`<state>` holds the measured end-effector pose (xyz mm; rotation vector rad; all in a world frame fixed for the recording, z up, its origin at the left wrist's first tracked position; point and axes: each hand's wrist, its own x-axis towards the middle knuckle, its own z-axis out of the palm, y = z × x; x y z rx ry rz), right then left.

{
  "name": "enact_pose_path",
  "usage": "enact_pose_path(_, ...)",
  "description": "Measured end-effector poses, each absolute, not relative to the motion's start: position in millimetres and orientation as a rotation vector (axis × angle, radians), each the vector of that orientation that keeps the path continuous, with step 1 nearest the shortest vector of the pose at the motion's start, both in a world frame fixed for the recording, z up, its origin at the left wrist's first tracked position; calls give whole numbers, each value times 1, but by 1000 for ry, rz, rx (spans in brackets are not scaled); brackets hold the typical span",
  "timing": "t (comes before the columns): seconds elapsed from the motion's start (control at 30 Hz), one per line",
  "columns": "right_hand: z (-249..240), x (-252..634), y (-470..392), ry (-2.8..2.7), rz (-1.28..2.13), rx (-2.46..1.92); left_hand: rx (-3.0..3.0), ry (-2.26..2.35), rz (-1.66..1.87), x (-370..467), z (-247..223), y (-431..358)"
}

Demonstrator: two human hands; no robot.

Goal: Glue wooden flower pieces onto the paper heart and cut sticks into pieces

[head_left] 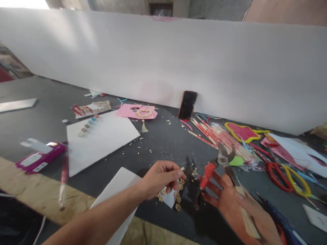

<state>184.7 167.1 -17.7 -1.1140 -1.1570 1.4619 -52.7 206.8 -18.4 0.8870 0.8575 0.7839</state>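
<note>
Between the thumb and fingers of my left hand (162,178) is a small pale stick piece (182,169). My right hand (245,207) holds a pair of pruning shears (222,160), its fingers around and between the two spread handles. One handle is wrapped in red, the other in something cream-coloured, and the blades point away from me. Right below my left hand lies a small white piece (170,199) edged with beige flower-like bits (178,206). Pale crumbs and chips (193,170) are scattered on the dark table between the two hands.
A phone (187,104) leans on the white panel (163,61). Red-and-white sticks (206,131) and scissors (278,177) lie at right. White sheets (99,139), a purple glue gun-like device (41,158) and a beaded tassel loop (143,115) on pink paper are left of centre.
</note>
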Motion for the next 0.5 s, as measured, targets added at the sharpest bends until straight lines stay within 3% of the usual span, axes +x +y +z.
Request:
enact_pose_path(0.3, -24, 191, 165, -1250, 1356, -1131, 862, 793, 872, -53, -18, 205)
enact_pose_path(0.5, -21, 177, 161, -1921, 617, -1483, 831, 865, 953, -56, -16, 206)
